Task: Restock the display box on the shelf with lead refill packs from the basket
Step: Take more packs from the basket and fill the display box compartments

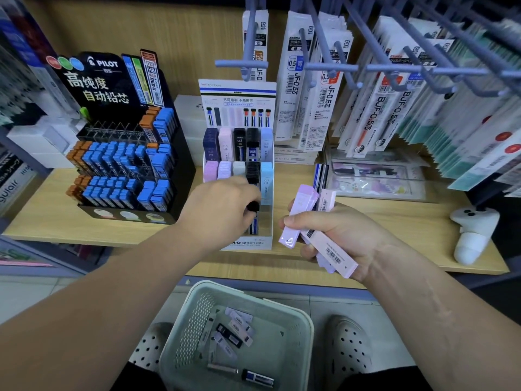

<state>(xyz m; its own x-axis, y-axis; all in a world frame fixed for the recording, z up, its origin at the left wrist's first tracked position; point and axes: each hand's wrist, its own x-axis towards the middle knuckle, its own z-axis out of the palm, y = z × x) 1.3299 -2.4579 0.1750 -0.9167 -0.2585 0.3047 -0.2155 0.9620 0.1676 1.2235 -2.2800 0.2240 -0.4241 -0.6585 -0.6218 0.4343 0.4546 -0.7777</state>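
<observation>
The white Tombow display box [266, 221] stands on the shelf, its slots filled with pastel, black and navy lead refill packs. My left hand [222, 210] reaches into its front row and pinches a black lead refill pack [253, 206] by the top end. My right hand [335, 235] grips several pink and lilac lead refill packs [304, 215] fanned upward, just right of the box. Below, the pale green basket [298, 320] sits on the floor with several loose packs [234, 331] inside.
A black Pilot display [124, 153] of blue and orange leads stands left of the box. Hanging pen refills on metal hooks [366, 88] crowd the upper right. A white controller [473, 232] lies on the wooden shelf [423, 227] at right. White perforated shoes flank the basket.
</observation>
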